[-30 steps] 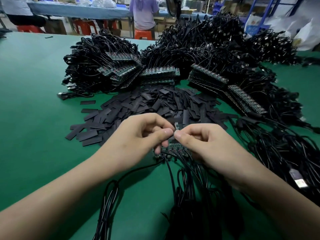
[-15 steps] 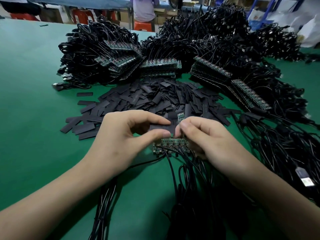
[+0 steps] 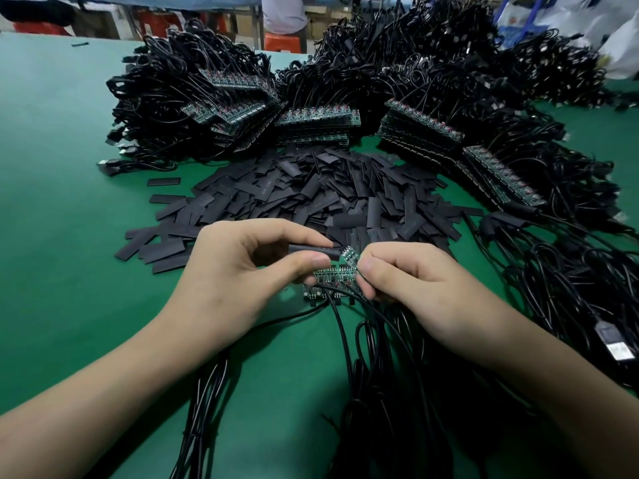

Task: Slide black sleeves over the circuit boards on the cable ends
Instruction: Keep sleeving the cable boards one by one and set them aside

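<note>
My left hand (image 3: 238,271) pinches a black sleeve (image 3: 316,251) between thumb and forefinger, its open end facing right. My right hand (image 3: 411,278) pinches a small green circuit board (image 3: 350,256) on a black cable; the board's tip meets the sleeve's mouth. Under my fingers lies a row of several more circuit boards (image 3: 333,275) with their black cables (image 3: 345,340) trailing toward me. A loose pile of flat black sleeves (image 3: 311,198) lies just behind my hands on the green table (image 3: 69,219).
Large heaps of black cables with stacked circuit boards (image 3: 318,119) ring the sleeve pile at the back and right. A USB plug (image 3: 619,349) lies at the right edge. A seated person (image 3: 283,12) and red stools are beyond the table's far edge.
My left hand has drawn the sleeve out to the left, so more of it shows. The board in my right hand now points at the sleeve's mouth. The camera has tilted slightly.
</note>
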